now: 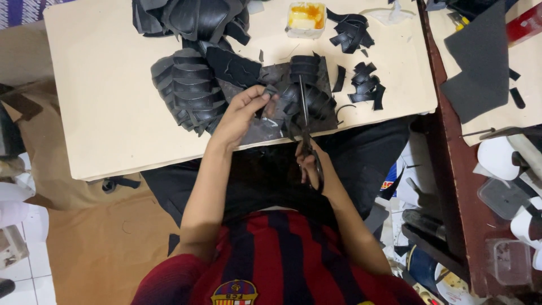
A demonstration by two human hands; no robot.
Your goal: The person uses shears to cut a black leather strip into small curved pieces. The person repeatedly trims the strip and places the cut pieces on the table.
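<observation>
Head view, looking down at a low pale board.

Left hand closed in a pinch on the near edge of a dark grey sheet, thumb above, fingers curled beneath, holding it at the board's front edge. Right hand wrapped shut around the handles of black scissors, blades pointing away from the body, lying over the sheet's middle; how far apart the blades stand cannot be told against the dark material.

Sheet placed at the board's near middle, partly overhanging toward the lap, touching a fanned stack of black cut pieces on its left. More black pieces heaped at the far edge. Loose black strips to the right, well apart from the blades. Small tub of yellow glue at the far edge.

To cut well here, probably best:
- Keep the pinch just beside the cut line, sheet taut, fingers clear of the blades.
- Feed the sheet into the scissors rather than chasing it.
- Use long strokes without closing fully at the tips, avoiding nicks.
- Hold the fanned stack clear, so only one layer goes between the blades.

Second board to the right with a large grey sheet, untouched.
</observation>
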